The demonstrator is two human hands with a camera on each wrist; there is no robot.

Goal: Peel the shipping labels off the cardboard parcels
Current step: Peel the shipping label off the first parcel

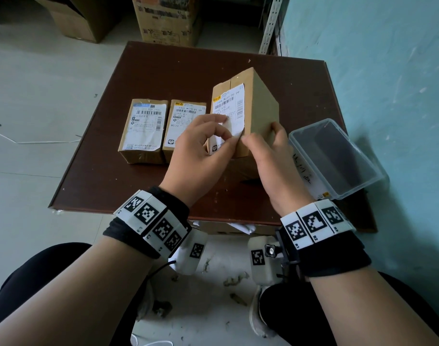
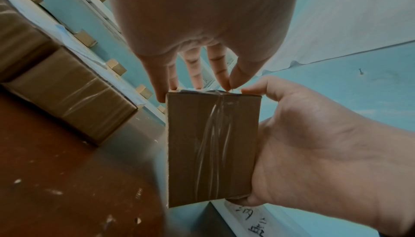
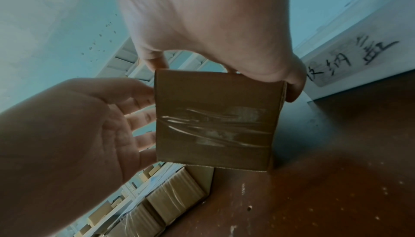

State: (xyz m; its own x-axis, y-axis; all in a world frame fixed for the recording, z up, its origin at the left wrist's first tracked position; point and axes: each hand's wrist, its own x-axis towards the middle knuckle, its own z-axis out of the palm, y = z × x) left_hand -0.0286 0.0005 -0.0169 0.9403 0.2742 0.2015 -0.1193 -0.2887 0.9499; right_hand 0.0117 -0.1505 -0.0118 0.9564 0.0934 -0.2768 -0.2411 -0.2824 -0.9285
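Left hand [image 1: 201,146] pinches the label's [image 1: 229,108] lifted lower edge to peel it; right hand [image 1: 270,156] grips the tilted parcel [image 1: 260,108] to steady it. Two labelled parcels [image 1: 163,128] lie left of it on the table [image 1: 113,183].

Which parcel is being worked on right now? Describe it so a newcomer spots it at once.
On the brown table, three parcels sit in a row. It is the rightmost parcel, beside the clear plastic bin. Unlike the two flat ones, it is tipped up, gripped by the right hand, while the left hand pinches its label.
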